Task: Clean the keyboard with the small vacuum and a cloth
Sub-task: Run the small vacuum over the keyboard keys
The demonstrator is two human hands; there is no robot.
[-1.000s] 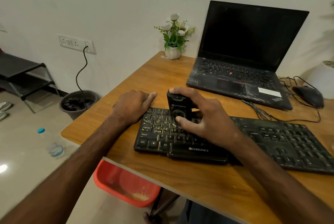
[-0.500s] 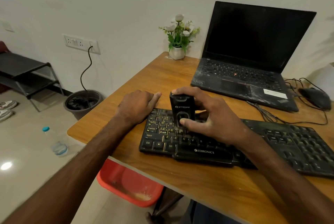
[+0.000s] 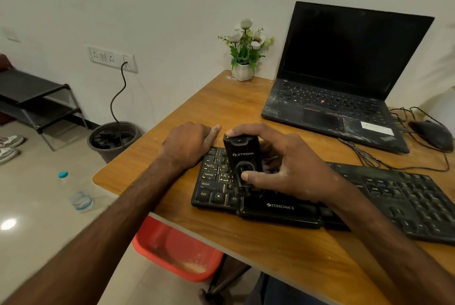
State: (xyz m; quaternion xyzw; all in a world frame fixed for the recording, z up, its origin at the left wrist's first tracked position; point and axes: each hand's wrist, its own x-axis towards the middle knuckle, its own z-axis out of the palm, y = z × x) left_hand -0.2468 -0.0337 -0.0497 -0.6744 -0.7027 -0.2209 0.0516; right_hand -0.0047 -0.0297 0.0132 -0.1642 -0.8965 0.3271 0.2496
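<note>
A black Zebronics keyboard (image 3: 418,201) lies along the near edge of the wooden table (image 3: 246,238). My right hand (image 3: 290,169) grips a small black handheld vacuum (image 3: 242,154), upright with its lower end down on the keys at the keyboard's left part; the index finger lies over its top and the thumb presses its front. My left hand (image 3: 187,144) rests on the keyboard's far left corner with the thumb straight along the top edge; its fingers are hidden behind the knuckles. No cloth is in view.
An open, dusty black laptop (image 3: 344,83) stands behind the keyboard, with a mouse (image 3: 430,134) and loose cables to its right. A white flower pot (image 3: 243,70) sits at the far table edge. A red bin (image 3: 177,248), a bottle (image 3: 78,196) and a dark bucket (image 3: 113,137) are on the floor.
The vacuum has slid a little left along the keys in my right hand. My left hand stays on the keyboard's corner. The view has shifted slightly.
</note>
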